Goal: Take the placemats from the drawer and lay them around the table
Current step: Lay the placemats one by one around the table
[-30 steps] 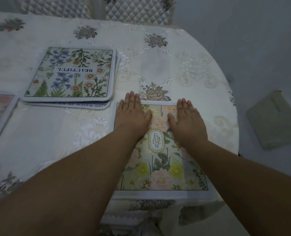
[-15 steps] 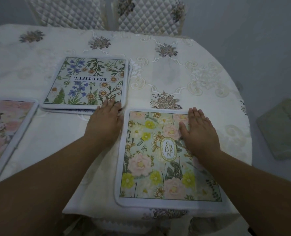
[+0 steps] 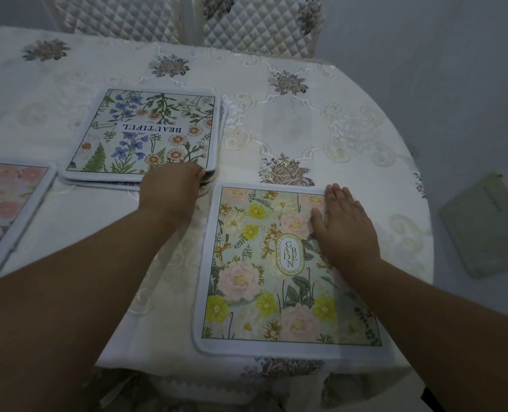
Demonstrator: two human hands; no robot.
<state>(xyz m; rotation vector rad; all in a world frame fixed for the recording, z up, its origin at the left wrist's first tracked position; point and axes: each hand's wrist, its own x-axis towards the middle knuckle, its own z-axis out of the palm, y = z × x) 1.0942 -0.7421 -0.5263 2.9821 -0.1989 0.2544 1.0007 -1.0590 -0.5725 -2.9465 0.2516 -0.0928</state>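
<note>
The right hand [image 3: 343, 228] lies flat, fingers straight and together, palm down on the upper right part of the "GARDEN" placemat [image 3: 264, 272], fingertips reaching that mat's far right corner. The left hand [image 3: 172, 193] is at the near right corner of the stack of placemats [image 3: 145, 135], whose top mat reads "BEAUTIFUL"; its fingers curl down over the corner and appear to slip between the layers, though how many mats they grip cannot be told.

The "GARDEN" placemat sits flat on the tablecloth [image 3: 321, 120] at the near edge of the round table, its near border almost at the drop of the cloth. The stack lies just beyond and to the left of it, their corners close but apart. A pink floral placemat [image 3: 6, 209] lies at the far left, cut off by the frame, near the stack's left edge.

Bare cloth stretches beyond and right of the mats to the table's curved rim. Two quilted chair backs [image 3: 255, 22] stand behind the far edge. A greenish flat pad [image 3: 487, 224] lies on the floor to the right.
</note>
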